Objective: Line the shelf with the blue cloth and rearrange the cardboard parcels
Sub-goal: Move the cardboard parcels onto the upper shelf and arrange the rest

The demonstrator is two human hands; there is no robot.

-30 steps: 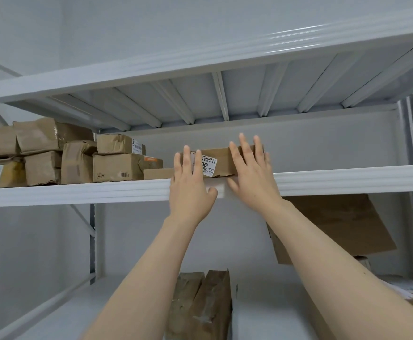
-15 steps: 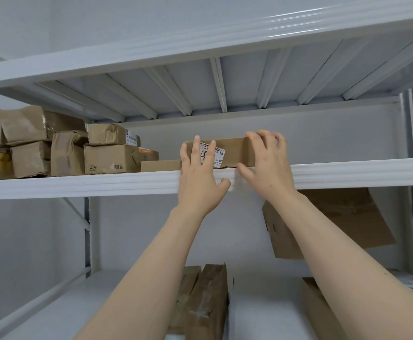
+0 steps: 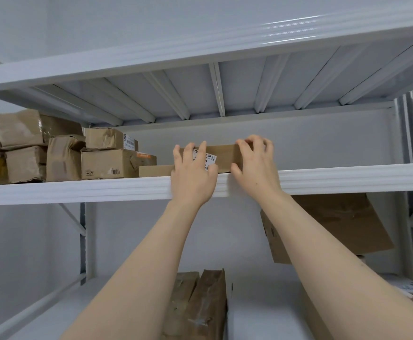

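Step in hand: the parcel-rearranging part, not the lining. Both hands are up at the middle shelf (image 3: 78, 190), on one small labelled parcel (image 3: 225, 155). It sits at the front edge, approx mid-span, just right of a flat parcel (image 3: 155, 171).

The left hand (image 3: 192, 177) lies against the parcel's front face w/ fingers straight and spread over the white label, thumb down by the shelf lip. It presses rather than grips. The right hand (image 3: 255, 165) takes the parcel's right end, fingers curled over the top edge and thumb at the front low corner, i.e. clamped on it. The lip hides the parcel's base, so it may be flat on the shelf or a touch lifted.

The stack of parcels (image 3: 65, 153) fills the left end of the same shelf, crumpled, piled two high. The blue cloth is nowhere in view and no blue shows along the shelf edge, so the lining looks not yet done. The parcels prob. have to come off or shift aside first.

Next move, as I judge it: the left fingers hook round the parcel's left end so both hands hold it. Then lift it clear of the lip w/o nudging the flat parcel. The reach is overhead, and a one-sided pull could tip it off the edge.
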